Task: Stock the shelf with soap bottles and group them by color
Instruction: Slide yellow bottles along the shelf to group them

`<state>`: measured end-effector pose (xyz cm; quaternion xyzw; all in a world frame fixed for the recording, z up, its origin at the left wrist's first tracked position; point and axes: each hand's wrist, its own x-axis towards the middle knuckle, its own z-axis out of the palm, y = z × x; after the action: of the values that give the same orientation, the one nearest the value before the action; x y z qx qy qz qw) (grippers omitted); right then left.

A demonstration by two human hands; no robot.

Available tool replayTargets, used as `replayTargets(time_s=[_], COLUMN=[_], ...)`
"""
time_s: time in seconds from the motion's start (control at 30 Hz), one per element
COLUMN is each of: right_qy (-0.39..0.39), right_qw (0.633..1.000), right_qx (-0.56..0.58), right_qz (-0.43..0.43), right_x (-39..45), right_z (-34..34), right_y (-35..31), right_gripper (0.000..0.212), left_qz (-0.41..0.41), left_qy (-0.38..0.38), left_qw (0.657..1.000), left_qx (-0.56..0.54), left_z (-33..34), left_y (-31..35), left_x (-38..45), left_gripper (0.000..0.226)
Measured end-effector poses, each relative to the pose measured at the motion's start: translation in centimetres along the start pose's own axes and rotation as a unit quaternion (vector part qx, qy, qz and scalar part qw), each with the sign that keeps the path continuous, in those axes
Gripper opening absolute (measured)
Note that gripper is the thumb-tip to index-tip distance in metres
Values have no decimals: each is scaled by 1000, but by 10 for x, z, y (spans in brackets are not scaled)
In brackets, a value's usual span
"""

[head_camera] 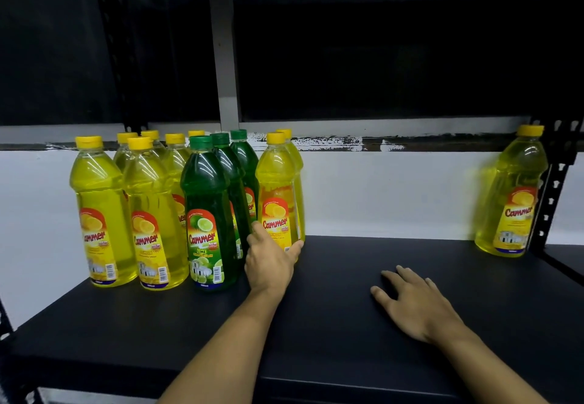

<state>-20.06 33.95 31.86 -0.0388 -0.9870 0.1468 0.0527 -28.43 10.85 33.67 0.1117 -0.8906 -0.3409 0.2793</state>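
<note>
Several yellow soap bottles [101,214] stand grouped at the left of the black shelf [347,324]. To their right runs a row of three green soap bottles [208,211], front to back. Two more yellow bottles stand right of the green row; my left hand [268,261] grips the base of the front one [278,195], thumb on its right side. A lone yellow bottle [515,201] stands at the shelf's far right end. My right hand [410,302] rests flat on the shelf with its fingers spread, holding nothing.
A black perforated upright [551,189] of the rack rises at the right, next to the lone bottle. A white wall [395,189] lies behind the shelf, and the dark upper shelf level [347,56] hangs overhead. The shelf's front edge [316,381] is near me.
</note>
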Motion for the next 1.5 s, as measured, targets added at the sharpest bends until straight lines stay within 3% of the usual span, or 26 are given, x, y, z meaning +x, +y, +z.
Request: replayTargets(time_s=[0.3,0.43,0.5,0.6,0.7,0.83,1.07,1.37,1.5], right_qy=[3,10,23,55,103,145,255,293,304], right_qw=[1000,1000,999,993,978,975,913,873,865], right_qx=[5,20,34,103,178,149,180,243,243], right_qz=[-1,0,-3,-7,16,83,264,306,317], right_x=[2,2,-1,-5,-7,4,48,108,119], right_z=[0,-1,-3,-8,-15,-35,-73,-88,-84], right_y=[2,1,2,7,22,66,136,173,179], right_gripper=[65,65,60,43,35,32,67,99,93], left_qz=[-30,-62,-23,103,192,217,243,238,241], left_qy=[-32,-59,-86,-169,-255,-319,-323,-312,-304], left_qw=[999,996,996,980,947,920,905,910,913], left_qx=[-19,-30,-20,-5,29,65,133,130,129], left_z=[-3,-9,-10,-10,-5,6,11,17,17], left_y=[1,9,15,22,26,28,34,30,31], left_x=[-9,-34,-49,-65,-67,-64,-65,-64,-64], left_gripper=[114,96,79,59,63,73,65,65,65])
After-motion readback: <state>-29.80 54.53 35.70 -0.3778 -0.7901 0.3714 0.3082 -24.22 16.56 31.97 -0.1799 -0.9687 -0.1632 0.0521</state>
